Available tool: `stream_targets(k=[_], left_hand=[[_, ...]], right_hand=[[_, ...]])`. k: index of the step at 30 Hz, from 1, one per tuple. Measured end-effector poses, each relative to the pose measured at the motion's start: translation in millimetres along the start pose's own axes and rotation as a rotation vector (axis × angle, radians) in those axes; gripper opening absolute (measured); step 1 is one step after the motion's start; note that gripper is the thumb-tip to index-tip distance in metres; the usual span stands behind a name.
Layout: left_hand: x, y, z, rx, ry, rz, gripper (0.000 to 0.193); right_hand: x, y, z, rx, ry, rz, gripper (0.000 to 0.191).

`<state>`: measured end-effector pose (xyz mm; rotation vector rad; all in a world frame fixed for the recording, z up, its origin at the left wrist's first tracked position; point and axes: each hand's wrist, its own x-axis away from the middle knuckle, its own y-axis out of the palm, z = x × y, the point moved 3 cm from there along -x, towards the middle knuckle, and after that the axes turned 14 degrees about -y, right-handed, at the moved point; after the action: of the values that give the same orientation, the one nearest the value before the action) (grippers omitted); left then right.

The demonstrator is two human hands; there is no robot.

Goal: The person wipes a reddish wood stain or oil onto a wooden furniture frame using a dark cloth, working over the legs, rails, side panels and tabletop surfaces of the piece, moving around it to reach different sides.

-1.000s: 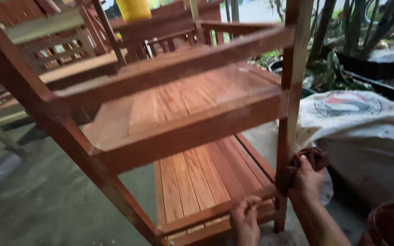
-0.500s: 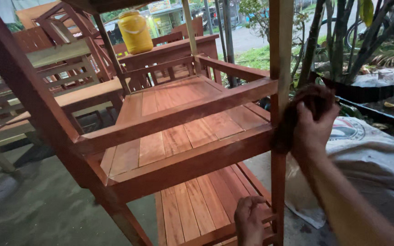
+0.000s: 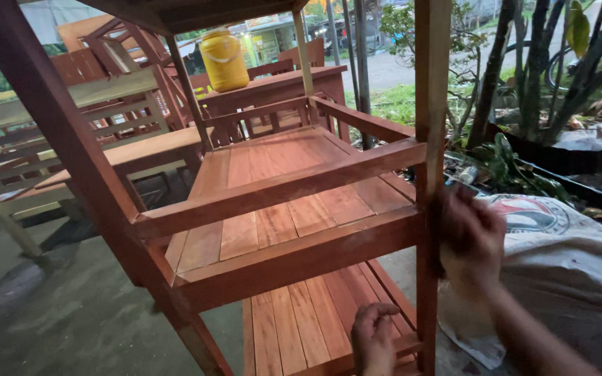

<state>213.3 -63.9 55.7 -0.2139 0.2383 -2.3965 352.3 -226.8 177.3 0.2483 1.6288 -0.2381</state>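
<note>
Head view: a reddish slatted wooden rack (image 3: pixel 280 209) fills the middle. At six o'clock the left hand (image 3: pixel 374 341) curls over the lower shelf's front rail (image 3: pixel 384 351), steadying it. At four o'clock the right hand (image 3: pixel 472 237), blurred, presses a dark rag (image 3: pixel 454 223) against the pale front post (image 3: pixel 430 139); rubbing the post looks like the step in hand, and bare wood remains above. At twelve o'clock, a yellow jug (image 3: pixel 224 59) on a worktop (image 3: pixel 273 87); wet concrete floor (image 3: pixel 50 313); a white sack (image 3: pixel 566 264) at three.
</note>
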Motion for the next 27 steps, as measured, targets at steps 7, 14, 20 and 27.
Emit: stream_targets(k=[7,14,20,27], left_hand=[[-6,17,-14,0.103,-0.165,-0.090,0.022],[-11,11,-21,0.036,-0.032,-0.018,0.023],[-13,6,-29,-0.043,-0.045,0.024,0.021],[-15,-3,-35,-0.038,-0.083,-0.004,0.022]], right_hand=[[78,-13,-25,0.065,0.093,-0.127,0.037],[-13,-9,-24,-0.008,-0.031,0.128,0.033],[-19,-7,-59,0.150,-0.224,-0.079,0.035],[64,-22,-58,0.091,-0.014,-0.259,0.028]])
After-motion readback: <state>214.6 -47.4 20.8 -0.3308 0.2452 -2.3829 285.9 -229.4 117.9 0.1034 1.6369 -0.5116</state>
